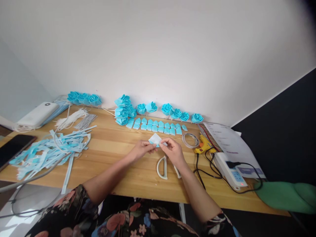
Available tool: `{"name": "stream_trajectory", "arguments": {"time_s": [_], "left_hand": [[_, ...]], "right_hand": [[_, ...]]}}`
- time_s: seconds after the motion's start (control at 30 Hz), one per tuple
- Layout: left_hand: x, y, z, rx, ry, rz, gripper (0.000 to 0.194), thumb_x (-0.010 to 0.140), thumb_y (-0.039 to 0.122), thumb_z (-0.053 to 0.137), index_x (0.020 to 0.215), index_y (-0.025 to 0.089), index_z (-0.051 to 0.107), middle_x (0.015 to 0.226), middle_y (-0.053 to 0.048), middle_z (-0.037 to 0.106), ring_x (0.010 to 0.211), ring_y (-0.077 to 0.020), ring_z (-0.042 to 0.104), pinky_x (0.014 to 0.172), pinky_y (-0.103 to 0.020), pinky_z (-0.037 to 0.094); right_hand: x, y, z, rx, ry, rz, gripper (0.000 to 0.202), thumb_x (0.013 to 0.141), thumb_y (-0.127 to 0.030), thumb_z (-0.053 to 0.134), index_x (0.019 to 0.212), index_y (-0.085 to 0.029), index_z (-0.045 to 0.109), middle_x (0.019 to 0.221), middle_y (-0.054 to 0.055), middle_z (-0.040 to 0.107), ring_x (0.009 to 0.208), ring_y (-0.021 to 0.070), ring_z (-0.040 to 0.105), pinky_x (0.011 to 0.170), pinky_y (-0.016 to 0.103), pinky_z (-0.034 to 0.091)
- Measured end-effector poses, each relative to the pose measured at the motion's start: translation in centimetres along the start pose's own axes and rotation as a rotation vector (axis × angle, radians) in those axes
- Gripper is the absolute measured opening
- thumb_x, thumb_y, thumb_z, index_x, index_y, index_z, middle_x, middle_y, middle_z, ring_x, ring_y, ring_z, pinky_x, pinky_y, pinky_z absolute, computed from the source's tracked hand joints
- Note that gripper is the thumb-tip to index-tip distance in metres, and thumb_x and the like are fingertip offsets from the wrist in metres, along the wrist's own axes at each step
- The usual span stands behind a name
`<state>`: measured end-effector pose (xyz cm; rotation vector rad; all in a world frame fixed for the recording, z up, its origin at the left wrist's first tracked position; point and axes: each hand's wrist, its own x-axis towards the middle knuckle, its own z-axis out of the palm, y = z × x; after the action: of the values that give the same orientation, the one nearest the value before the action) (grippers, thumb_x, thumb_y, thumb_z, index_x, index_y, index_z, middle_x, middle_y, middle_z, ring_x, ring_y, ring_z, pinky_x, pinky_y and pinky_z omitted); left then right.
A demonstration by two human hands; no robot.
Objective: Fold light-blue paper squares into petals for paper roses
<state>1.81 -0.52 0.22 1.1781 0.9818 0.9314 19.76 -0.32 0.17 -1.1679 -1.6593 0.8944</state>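
Between my two hands is a small white and blue piece of material (pixel 155 138), its pointed white part facing away from me. My left hand (pixel 144 148) pinches its left side, and my right hand (pixel 171 149) grips its right side with thumb and finger. Just beyond lie two rows of blue cut pieces (pixel 155 126). Blue fabric flowers (pixel 167 109) stand along the wall behind them. White-handled scissors (pixel 162 168) lie under and near my right hand, their blades hidden.
At the left are blue and white strips (pixel 51 149), a phone (pixel 16 148), white cords (pixel 71 119) and a white power bank (pixel 38 115). Right are clear tape rolls (pixel 190 140), a yellow glue gun (pixel 204 144), a power strip (pixel 230 171) and printed paper (pixel 228 141).
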Motion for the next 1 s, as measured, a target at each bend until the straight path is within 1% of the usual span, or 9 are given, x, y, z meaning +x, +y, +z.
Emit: {"name": "stream_trajectory", "arguments": {"time_s": [0.17,0.3,0.4,0.5,0.57,0.63,0.77,0.9,1.0], "left_hand": [[-0.12,0.19,0.11,0.069,0.0,-0.006,0.042,0.063,0.055,0.07,0.064,0.013,0.068,0.057,-0.001,0.059,0.056,-0.0111,0.048,0.056,-0.023,0.036],[-0.02,0.26,0.09,0.066,0.024,0.016,0.037,0.061,0.05,0.073,0.063,0.014,0.066,0.055,0.002,0.055,0.053,-0.0087,0.043,0.054,-0.022,0.033],[0.16,0.23,0.01,0.029,0.038,0.057,0.035,0.064,0.049,0.071,0.062,0.015,0.065,0.058,0.001,0.057,0.056,-0.0098,0.045,0.057,-0.023,0.036],[0.22,0.24,-0.02,-0.011,0.062,0.093,0.032,0.067,0.047,0.069,0.063,0.016,0.064,0.06,0.0,0.058,0.058,-0.0111,0.047,0.059,-0.024,0.038],[0.15,0.3,0.01,-0.034,0.08,0.101,0.031,0.068,0.046,0.069,0.064,0.016,0.063,0.06,0.0,0.058,0.059,-0.0115,0.048,0.06,-0.024,0.038],[0.03,0.39,0.07,-0.049,0.067,0.096,0.032,0.069,0.047,0.068,0.065,0.016,0.064,0.061,0.0,0.058,0.059,-0.0115,0.047,0.06,-0.024,0.039],[-0.18,0.5,0.21,-0.06,0.014,0.061,0.031,0.069,0.046,0.069,0.067,0.015,0.066,0.063,0.0,0.058,0.06,-0.0111,0.046,0.061,-0.024,0.038],[-0.23,0.51,0.19,-0.066,0.027,0.068,0.031,0.071,0.045,0.067,0.062,0.015,0.065,0.06,-0.001,0.058,0.06,-0.0119,0.047,0.062,-0.025,0.038],[-0.25,0.47,0.13,-0.036,-0.002,0.052,0.031,0.07,0.045,0.067,0.062,0.015,0.065,0.061,-0.002,0.06,0.059,-0.012,0.049,0.061,-0.025,0.039]], "right_hand": [[-0.04,-0.28,0.22,0.133,-0.012,0.03,0.027,0.078,-0.031,0.062,0.102,-0.02,0.059,0.084,0.002,0.065,0.078,0.0168,0.06,0.07,0.027,0.047],[-0.12,-0.66,0.24,0.137,-0.025,0.026,0.039,0.079,-0.028,0.061,0.117,-0.022,0.056,0.079,0.001,0.061,0.072,0.0155,0.058,0.066,0.026,0.047],[-0.26,-0.71,0.35,0.119,-0.04,0.017,0.052,0.079,-0.027,0.06,0.13,-0.023,0.048,0.079,0.001,0.06,0.071,0.0155,0.057,0.065,0.027,0.048],[-0.41,-0.61,0.53,0.158,-0.095,0.033,0.064,0.08,-0.027,0.059,0.14,-0.024,0.037,0.085,0.001,0.063,0.074,0.0154,0.058,0.069,0.028,0.049],[-0.47,-0.56,0.62,0.174,-0.121,0.052,0.067,0.08,-0.027,0.059,0.142,-0.025,0.033,0.089,0.001,0.064,0.076,0.015,0.058,0.072,0.028,0.05],[-0.5,-0.53,0.68,0.181,-0.116,0.068,0.068,0.08,-0.027,0.06,0.142,-0.026,0.033,0.091,0.001,0.065,0.076,0.0152,0.059,0.072,0.028,0.05],[-0.45,-0.45,0.75,0.219,-0.085,0.07,0.069,0.079,-0.028,0.061,0.142,-0.026,0.034,0.091,0.003,0.065,0.078,0.0164,0.06,0.071,0.028,0.051],[-0.29,-0.32,0.68,0.245,-0.097,0.069,0.069,0.079,-0.032,0.062,0.142,-0.025,0.035,0.093,0.004,0.064,0.079,0.0172,0.06,0.072,0.029,0.051],[-0.11,-0.26,0.47,0.283,-0.091,0.089,0.066,0.078,-0.036,0.064,0.138,-0.024,0.039,0.092,0.004,0.064,0.081,0.0173,0.061,0.073,0.029,0.051]]}}
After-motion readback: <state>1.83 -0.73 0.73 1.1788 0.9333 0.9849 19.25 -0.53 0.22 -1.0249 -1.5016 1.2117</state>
